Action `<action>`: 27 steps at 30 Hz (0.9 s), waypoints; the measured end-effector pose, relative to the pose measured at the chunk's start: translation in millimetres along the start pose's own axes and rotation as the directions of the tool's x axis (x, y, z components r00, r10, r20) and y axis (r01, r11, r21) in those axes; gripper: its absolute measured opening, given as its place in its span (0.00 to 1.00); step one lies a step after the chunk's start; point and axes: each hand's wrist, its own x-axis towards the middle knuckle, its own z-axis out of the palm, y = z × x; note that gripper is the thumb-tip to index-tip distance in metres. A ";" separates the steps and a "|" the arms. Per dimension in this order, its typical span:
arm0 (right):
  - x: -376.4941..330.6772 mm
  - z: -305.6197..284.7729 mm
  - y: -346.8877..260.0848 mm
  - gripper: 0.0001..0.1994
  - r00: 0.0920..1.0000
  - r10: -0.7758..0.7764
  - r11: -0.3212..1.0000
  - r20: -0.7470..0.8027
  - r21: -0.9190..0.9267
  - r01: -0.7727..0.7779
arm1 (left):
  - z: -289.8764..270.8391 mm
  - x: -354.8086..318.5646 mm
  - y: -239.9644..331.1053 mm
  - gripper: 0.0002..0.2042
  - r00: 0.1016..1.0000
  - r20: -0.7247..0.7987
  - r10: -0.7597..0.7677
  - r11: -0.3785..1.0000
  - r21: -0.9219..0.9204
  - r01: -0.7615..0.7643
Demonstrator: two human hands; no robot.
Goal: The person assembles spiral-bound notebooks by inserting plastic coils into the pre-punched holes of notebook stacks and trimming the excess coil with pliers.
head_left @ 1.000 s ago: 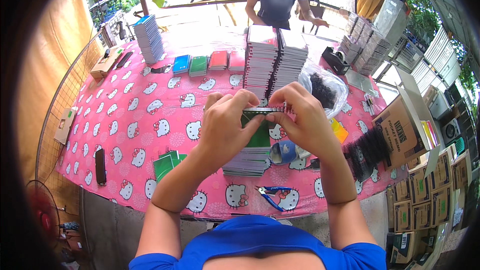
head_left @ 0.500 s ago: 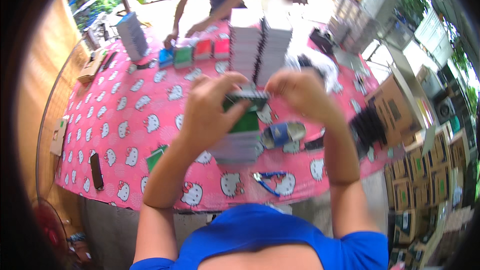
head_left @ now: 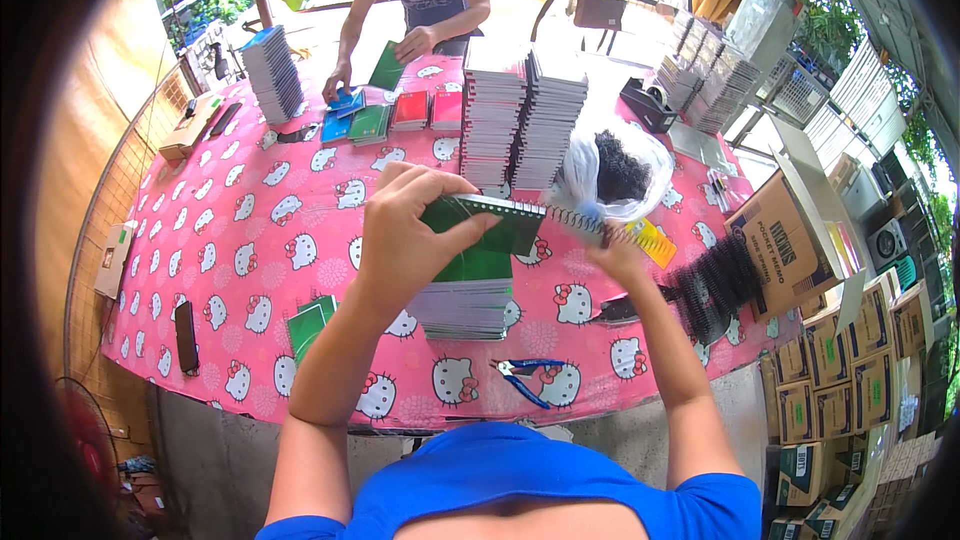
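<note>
Head view, biggest thing first:
- Pink table [head_left: 250,240] with cartoon-cat print carries the whole workstation; a second person stands at the far edge sorting small coloured notebooks [head_left: 385,120].
- Tall stacks of notebooks [head_left: 520,125] stand mid-table, within arm's reach.
- Low pile of unbound notebooks [head_left: 462,305] sits directly under the hands, likely the working supply.
- Clear bag of black coils [head_left: 615,170] lies just right of the stacks, near the right hand.
- Green notebook [head_left: 480,230] is held above the pile, spine edge up, dark green cover, holes along the top.
- Left hand [head_left: 405,240] is clamped around the notebook, thumb across the cover, steadying it.
- Right hand [head_left: 618,252] pinches the spiral coil [head_left: 570,220], which sticks out from the spine's right end.
- Blue-handled pliers [head_left: 530,375] lie at the near table edge, untouched.
</note>
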 end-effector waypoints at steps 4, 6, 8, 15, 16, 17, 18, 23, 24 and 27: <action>51.5 -50.9 -78.3 0.29 0.988 -0.133 0.536 0.075 0.844 0.008 | -1.1 -3.0 6.3 0.13 0.999 -0.037 -0.015 1.000 -0.013 0.014; 64.1 -66.9 -87.9 0.29 0.947 -0.312 0.848 0.072 0.470 0.244 | 3.3 -0.6 6.3 0.13 0.999 -0.034 0.012 1.000 -0.003 -0.013; 74.4 -83.1 -99.4 0.26 0.955 -0.254 0.734 0.156 0.674 0.085 | 2.1 -1.1 6.1 0.14 0.999 -0.039 0.011 1.000 0.009 -0.011; 76.4 -90.7 -127.4 0.16 0.906 -0.413 0.879 0.090 0.300 0.370 | -1.7 -6.3 12.7 0.14 0.996 0.034 -0.082 0.995 -0.050 0.084; 76.8 -94.9 -121.1 0.16 0.881 -0.471 0.784 0.044 0.479 0.396 | -2.2 -6.4 13.0 0.15 0.996 0.033 -0.079 0.995 -0.056 0.081; 77.2 -96.6 -118.6 0.17 0.856 -0.517 0.657 -0.002 0.639 0.399 | -3.1 -4.5 15.1 0.16 0.992 0.048 -0.119 0.990 -0.075 0.122; 75.4 -93.6 -140.5 0.18 0.877 -0.468 0.804 0.112 0.465 0.370 | -6.8 -3.4 16.5 0.18 0.983 0.071 -0.172 0.981 -0.079 0.178; 78.2 -97.4 -168.8 0.20 0.899 -0.390 0.851 0.202 0.452 0.268 | -6.5 -13.2 -3.7 0.25 0.994 -0.097 -0.047 0.999 -0.014 0.045; 76.5 -95.3 -170.9 0.20 0.859 -0.474 0.783 0.194 0.538 0.311 | -6.8 -15.7 -7.2 0.25 0.991 -0.091 -0.103 0.993 -0.067 0.097; 94.0 -81.1 -175.7 0.19 0.923 -0.310 0.950 0.229 0.107 0.293 | -1.4 -23.9 -17.0 0.23 0.940 -0.047 -0.337 0.846 -0.453 0.281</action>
